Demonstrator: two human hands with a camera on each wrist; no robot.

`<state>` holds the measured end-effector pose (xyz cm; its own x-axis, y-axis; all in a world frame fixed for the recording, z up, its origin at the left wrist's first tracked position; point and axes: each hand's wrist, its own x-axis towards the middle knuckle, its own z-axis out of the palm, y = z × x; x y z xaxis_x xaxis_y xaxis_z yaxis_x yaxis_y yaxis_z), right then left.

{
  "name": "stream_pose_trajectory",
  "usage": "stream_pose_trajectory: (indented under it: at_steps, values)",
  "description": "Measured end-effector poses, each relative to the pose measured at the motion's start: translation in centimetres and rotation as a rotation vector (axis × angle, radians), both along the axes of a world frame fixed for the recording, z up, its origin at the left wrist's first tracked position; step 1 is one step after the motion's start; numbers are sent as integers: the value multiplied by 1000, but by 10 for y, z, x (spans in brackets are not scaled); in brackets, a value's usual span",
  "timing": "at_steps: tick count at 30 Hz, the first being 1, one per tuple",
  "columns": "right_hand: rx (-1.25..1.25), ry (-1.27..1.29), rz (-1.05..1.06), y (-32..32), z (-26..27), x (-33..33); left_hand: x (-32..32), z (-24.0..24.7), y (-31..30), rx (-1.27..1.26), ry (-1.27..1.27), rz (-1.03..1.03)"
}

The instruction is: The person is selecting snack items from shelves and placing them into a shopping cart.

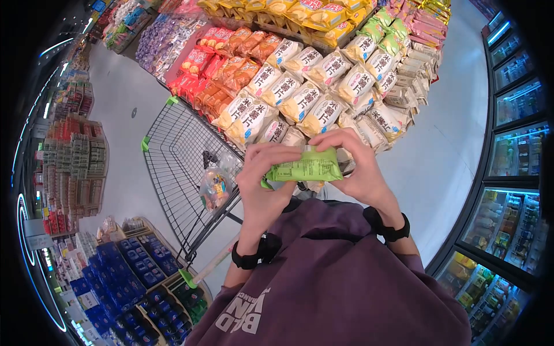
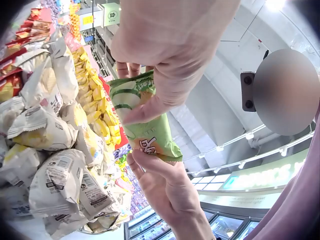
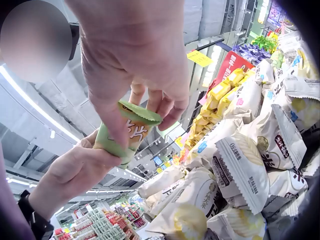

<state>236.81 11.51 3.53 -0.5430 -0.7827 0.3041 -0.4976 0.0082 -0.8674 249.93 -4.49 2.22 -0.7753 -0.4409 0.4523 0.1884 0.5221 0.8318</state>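
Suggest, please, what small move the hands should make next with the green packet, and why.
I would probably ease the left hand outward along the green packet: its fingers cover part of the finely printed side, while the right hand grips the other end.

Green oblong plastic pkt (image 1: 306,168), glossy; white pillow-shaped plastic bags (image 1: 303,101), glossy, crinkled; dk. metal-wire trolley (image 1: 163,199); purple cloth top (image 1: 340,277), matt.
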Motion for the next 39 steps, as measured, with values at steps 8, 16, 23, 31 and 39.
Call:
stream_pose_trajectory:
  at_steps: [8, 16, 23, 31, 39]
  values:
    - [-57, -97, 62, 0, 1, 5, 4, 1, -2, -28, -21, -28]
    - [-80, -585, 15, 8, -2, 6, 10, 0, 3, 484, -47, -250]
    - [-53, -395, 19, 8, 0, 12, 13, -1, 3, 743, -42, -229]
    - [-178, -458, 181, 11, -1, 5, 17, -2, 2, 835, -140, -276]
    - [-206, -566, -109, 8, -10, 6, 14, 5, 16, 653, -113, -316]
